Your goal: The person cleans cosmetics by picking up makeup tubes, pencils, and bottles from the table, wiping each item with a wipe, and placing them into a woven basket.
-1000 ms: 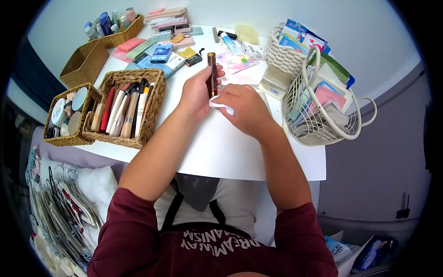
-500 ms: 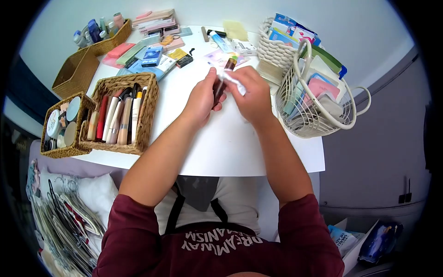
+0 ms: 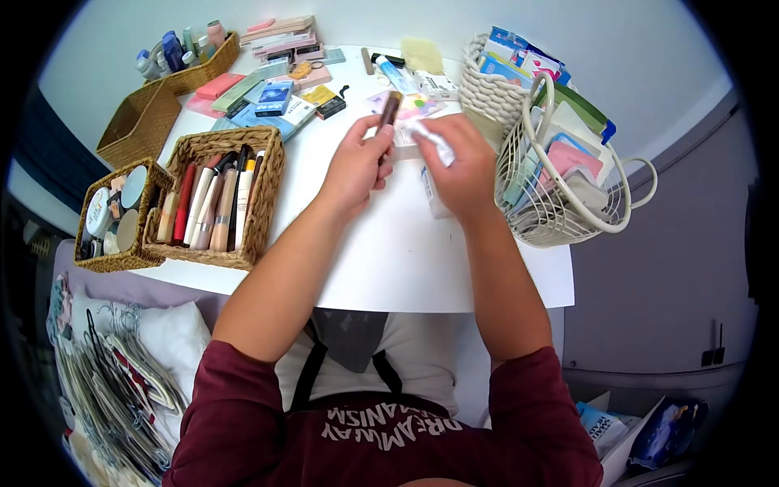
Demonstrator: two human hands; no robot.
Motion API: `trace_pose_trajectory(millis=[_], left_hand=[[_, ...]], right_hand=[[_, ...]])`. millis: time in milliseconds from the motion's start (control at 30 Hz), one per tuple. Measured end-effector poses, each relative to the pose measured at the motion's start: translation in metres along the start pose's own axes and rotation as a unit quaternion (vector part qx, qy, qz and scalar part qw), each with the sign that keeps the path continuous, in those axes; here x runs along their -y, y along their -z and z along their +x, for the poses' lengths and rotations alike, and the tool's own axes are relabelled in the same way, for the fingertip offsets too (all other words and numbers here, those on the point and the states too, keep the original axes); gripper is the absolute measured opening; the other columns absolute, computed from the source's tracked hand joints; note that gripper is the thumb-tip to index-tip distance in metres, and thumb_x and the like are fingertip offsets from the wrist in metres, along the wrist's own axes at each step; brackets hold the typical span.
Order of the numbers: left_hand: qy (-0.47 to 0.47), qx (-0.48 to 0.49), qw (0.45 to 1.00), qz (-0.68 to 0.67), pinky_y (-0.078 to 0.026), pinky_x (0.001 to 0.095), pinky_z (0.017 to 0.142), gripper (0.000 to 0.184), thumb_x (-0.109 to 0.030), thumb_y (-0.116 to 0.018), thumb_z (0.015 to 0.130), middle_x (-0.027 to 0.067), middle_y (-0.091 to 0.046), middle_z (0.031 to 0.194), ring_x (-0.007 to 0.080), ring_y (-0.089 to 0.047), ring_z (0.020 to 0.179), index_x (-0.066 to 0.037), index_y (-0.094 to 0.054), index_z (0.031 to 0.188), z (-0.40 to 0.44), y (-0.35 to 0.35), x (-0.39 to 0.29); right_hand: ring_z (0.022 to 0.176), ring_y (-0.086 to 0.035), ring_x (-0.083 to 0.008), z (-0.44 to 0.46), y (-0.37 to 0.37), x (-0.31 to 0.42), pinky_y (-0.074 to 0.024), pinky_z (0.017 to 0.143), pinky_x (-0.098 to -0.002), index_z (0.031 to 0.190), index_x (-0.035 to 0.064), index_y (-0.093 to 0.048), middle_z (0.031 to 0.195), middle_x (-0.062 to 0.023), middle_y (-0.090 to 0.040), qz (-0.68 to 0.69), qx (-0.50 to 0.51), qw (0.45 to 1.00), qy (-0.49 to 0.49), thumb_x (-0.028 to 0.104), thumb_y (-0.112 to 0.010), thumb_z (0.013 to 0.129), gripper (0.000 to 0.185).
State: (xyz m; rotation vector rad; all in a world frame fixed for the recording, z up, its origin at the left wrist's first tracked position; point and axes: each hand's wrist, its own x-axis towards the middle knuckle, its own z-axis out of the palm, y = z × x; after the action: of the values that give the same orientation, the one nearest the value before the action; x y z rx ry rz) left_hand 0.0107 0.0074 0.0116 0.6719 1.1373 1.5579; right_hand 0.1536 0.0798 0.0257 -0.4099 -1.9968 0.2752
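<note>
In my left hand (image 3: 355,169) is a slim dark brown cosmetic tube (image 3: 391,109), its upper end sticking out above my fingers. My right hand (image 3: 464,166) pinches a crumpled white tissue (image 3: 435,146), a little to the right of the tube and apart from it. Both hands are raised over the white table (image 3: 365,264). Partly hidden by my right hand, a pale object with print on it (image 3: 432,195) shows beside the wrist.
To the left stand a woven basket (image 3: 274,183) of cosmetic tubes and a smaller basket (image 3: 148,213) of compacts. Boxes and packets (image 3: 274,97) lie at the back. A white rope basket (image 3: 473,85) and a white wire basket (image 3: 531,235) stand on the right.
The tissue and my right hand have moved right, off the tube. My left hand still grips the tube, now more upright. The view has shifted slightly.
</note>
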Motion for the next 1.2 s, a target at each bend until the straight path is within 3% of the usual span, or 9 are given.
trace_pose_trajectory(millis=[100,200,333,467,567,800,967,1133,1200], left_hand=[[0.047,0.072,0.996,0.023,-0.030,0.0191,0.044,0.039,-0.043,-0.038,0.104,-0.0038,-0.051,0.074,0.0036,-0.040,0.053,-0.011,-0.057,0.113,-0.006,-0.005,0.000],[0.051,0.089,0.995,0.021,-0.031,0.0206,0.046,0.055,-0.050,-0.028,0.105,-0.0035,-0.051,0.070,0.0047,-0.041,0.055,-0.008,-0.063,0.098,-0.010,-0.009,0.001],[0.026,0.021,0.999,0.019,-0.035,0.0224,0.048,0.050,-0.045,-0.028,0.106,-0.0026,-0.052,0.070,0.0062,-0.042,0.055,-0.008,-0.062,0.103,0.004,0.000,0.011],[-0.017,-0.040,0.998,-0.050,-0.046,0.0269,0.069,0.040,-0.037,-0.035,0.106,0.0034,-0.062,0.094,0.0102,-0.058,0.080,-0.007,-0.060,0.112,0.006,0.000,0.014],[-0.065,-0.037,0.996,-0.049,-0.046,0.0276,0.072,0.034,-0.032,-0.039,0.104,0.0029,-0.062,0.094,0.0100,-0.057,0.083,-0.007,-0.060,0.114,0.011,0.005,0.018],[0.013,0.003,0.999,0.051,-0.033,0.0193,0.047,0.028,-0.028,-0.044,0.102,-0.0016,-0.057,0.085,0.0031,-0.046,0.061,-0.010,-0.056,0.120,0.002,-0.001,0.006],[0.038,0.093,0.995,0.029,-0.030,0.0194,0.047,0.035,-0.036,-0.038,0.105,-0.0028,-0.053,0.077,0.0039,-0.042,0.059,-0.011,-0.054,0.123,-0.006,-0.005,0.002],[0.012,0.040,0.999,0.019,-0.037,0.0215,0.053,0.040,-0.036,-0.035,0.105,-0.0018,-0.055,0.080,0.0062,-0.047,0.064,-0.010,-0.058,0.123,0.002,0.003,0.008],[-0.015,-0.019,0.999,-0.030,-0.039,0.0232,0.053,0.036,-0.033,-0.035,0.105,0.0008,-0.055,0.080,0.0079,-0.048,0.064,-0.008,-0.061,0.108,0.003,-0.003,0.009]], right_hand=[[0.082,-0.065,-0.0277,0.002,0.003,-0.004,-0.0512,0.074,-0.0349,0.097,0.0024,-0.069,0.091,-0.0110,-0.065,-0.022,-0.082,0.996,-0.027,0.005,-0.073,0.080,0.017],[0.084,-0.065,-0.0261,-0.001,-0.001,-0.009,-0.0513,0.074,-0.0332,0.098,0.0022,-0.070,0.090,-0.0110,-0.065,-0.006,-0.056,0.997,-0.043,0.006,-0.073,0.081,0.018],[0.082,-0.064,-0.0267,-0.009,-0.013,-0.005,-0.0495,0.073,-0.0363,0.098,0.0055,-0.071,0.090,-0.0077,-0.065,0.013,0.041,0.999,-0.002,0.005,-0.072,0.078,0.020],[0.084,-0.062,-0.0240,-0.011,-0.019,0.009,-0.0465,0.073,-0.0384,0.095,0.0102,-0.068,0.087,-0.0032,-0.062,-0.021,0.144,0.986,0.086,0.006,-0.072,0.071,0.024],[0.083,-0.061,-0.0231,-0.011,-0.017,0.014,-0.0462,0.072,-0.0381,0.092,0.0114,-0.066,0.085,-0.0026,-0.060,-0.012,0.181,0.978,0.100,0.007,-0.073,0.072,0.022],[0.082,-0.064,-0.0271,-0.001,0.001,0.001,-0.0499,0.073,-0.0388,0.097,0.0073,-0.070,0.088,-0.0077,-0.065,0.002,0.039,0.999,0.035,0.005,-0.073,0.074,0.023],[0.082,-0.064,-0.0290,0.002,0.004,-0.004,-0.0514,0.072,-0.0359,0.096,0.0030,-0.071,0.089,-0.0113,-0.065,-0.027,-0.068,0.997,-0.040,0.000,-0.070,0.077,0.019],[0.082,-0.063,-0.0279,-0.007,-0.012,-0.005,-0.0495,0.072,-0.0381,0.098,0.0080,-0.069,0.089,-0.0087,-0.063,0.024,0.066,0.997,0.023,0.004,-0.073,0.074,0.024],[0.084,-0.062,-0.0263,-0.008,-0.015,0.001,-0.0479,0.073,-0.0388,0.096,0.0097,-0.068,0.089,-0.0065,-0.062,-0.007,0.123,0.990,0.063,0.006,-0.073,0.073,0.024]])
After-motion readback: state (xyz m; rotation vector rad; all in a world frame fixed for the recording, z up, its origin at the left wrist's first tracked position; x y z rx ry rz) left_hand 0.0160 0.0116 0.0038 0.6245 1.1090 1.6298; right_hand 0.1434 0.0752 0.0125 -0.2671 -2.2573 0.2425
